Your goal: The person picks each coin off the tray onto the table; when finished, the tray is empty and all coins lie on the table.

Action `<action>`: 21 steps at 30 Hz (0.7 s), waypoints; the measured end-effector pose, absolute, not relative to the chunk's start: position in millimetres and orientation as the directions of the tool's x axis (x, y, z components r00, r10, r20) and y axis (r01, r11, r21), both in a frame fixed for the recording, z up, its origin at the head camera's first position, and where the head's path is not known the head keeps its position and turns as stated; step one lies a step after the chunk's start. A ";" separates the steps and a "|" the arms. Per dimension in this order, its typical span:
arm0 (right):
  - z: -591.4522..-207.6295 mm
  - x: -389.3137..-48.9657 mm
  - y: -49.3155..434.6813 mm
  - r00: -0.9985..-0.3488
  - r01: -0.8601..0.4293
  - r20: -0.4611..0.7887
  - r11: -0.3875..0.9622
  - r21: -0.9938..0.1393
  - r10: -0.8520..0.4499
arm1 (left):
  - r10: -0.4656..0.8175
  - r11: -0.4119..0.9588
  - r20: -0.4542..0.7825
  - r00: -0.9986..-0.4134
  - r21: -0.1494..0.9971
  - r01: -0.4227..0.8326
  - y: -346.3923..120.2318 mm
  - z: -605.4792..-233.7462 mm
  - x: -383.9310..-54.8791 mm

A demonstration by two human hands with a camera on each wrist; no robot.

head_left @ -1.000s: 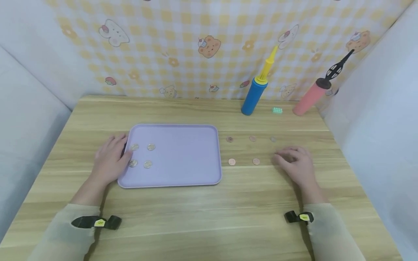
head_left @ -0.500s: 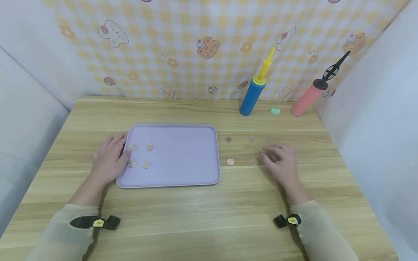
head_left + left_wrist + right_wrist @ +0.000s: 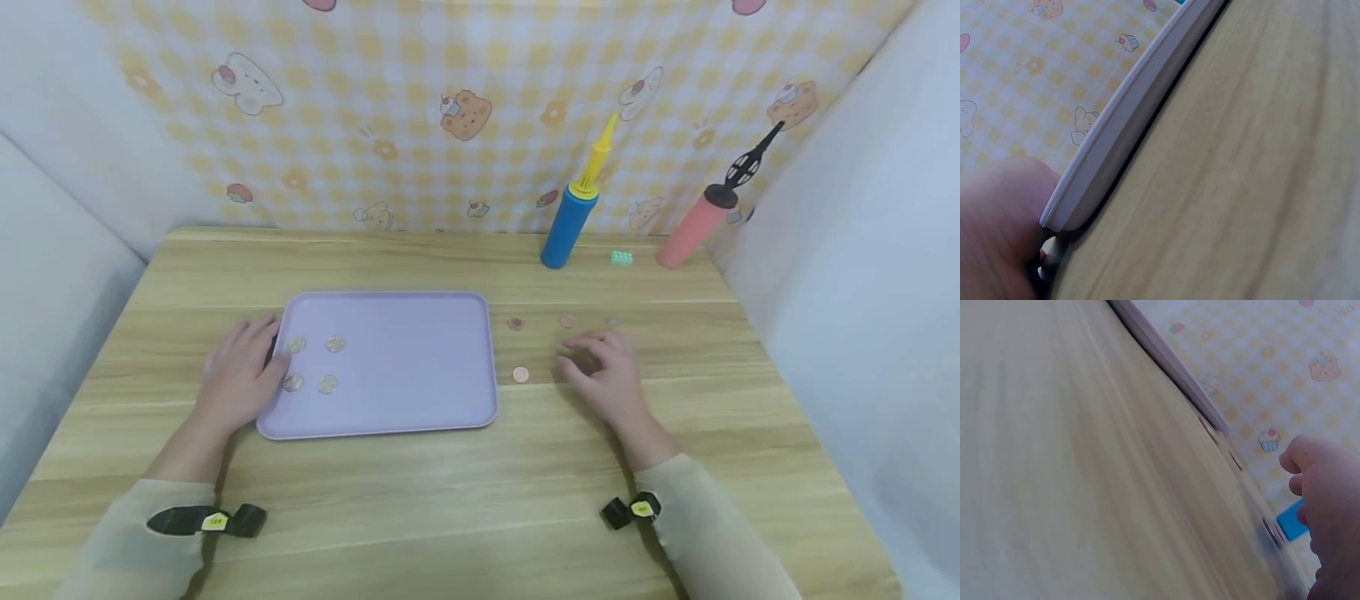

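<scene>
A lilac tray (image 3: 405,367) lies left of centre on the table in the head view, with several silver-coloured coins (image 3: 327,384) near its left end. My left hand (image 3: 238,375) holds the tray's left edge, thumb over the rim and fingers along the outer side. To the right of the tray, several small coins are laid out in two rows, among them a copper coin (image 3: 521,375) and a darker one (image 3: 515,324). Over the near row is my right hand (image 3: 606,379), its fingers loosely bent with nothing seen between them; it hides part of that row.
A blue and yellow hand pump (image 3: 567,225) stands at the back right, and a pink and black pump (image 3: 693,229) farther right. Between them lies a small mint-green toy brick (image 3: 622,258). Patterned cloth (image 3: 420,175) hangs behind the table (image 3: 420,517).
My right hand has moved left along the near row and now covers a copper coin that showed before. The left hand stays at the tray's edge. The head view has shifted slightly.
</scene>
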State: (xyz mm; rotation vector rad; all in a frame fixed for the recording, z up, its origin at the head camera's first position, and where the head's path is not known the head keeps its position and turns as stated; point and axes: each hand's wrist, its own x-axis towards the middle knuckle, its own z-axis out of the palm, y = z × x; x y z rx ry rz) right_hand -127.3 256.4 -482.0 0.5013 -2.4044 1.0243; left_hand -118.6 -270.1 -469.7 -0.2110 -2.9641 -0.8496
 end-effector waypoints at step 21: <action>-477.7 -132.9 134.4 -0.708 -0.686 0.592 0.571 -0.450 -0.384 | 0.117 0.845 0.073 -0.990 0.518 0.138 -273.1 -471.7 -120.2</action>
